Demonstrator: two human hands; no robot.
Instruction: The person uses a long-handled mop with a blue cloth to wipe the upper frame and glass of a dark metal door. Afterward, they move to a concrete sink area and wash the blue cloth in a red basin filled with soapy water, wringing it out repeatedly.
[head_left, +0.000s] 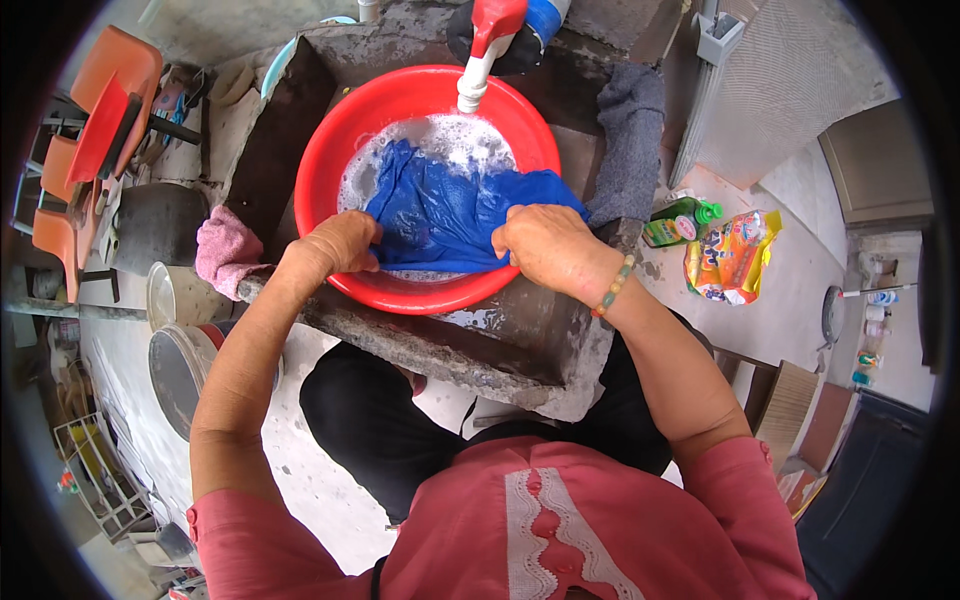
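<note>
A wet blue cloth (442, 210) is spread across a red plastic basin (420, 301) that holds sudsy water (450, 139). The near left part of the cloth is gripped by my left hand (339, 244), over the basin's left rim. My right hand (559, 247), with a beaded bracelet on its wrist, grips the cloth's near right part. Some of the fabric runs past the basin's right rim, above my right hand. My fingertips are partly hidden by the hands and the folds. Under the basin is a rough concrete sink (450, 352).
A white tap with a red handle (487, 45) juts over the basin. A grey cloth (628, 139) hangs on the sink's right wall, a pink cloth (227, 251) on its left corner. At right lie a green bottle (679, 221) and a detergent bag (731, 259). Buckets (176, 375) stand at left.
</note>
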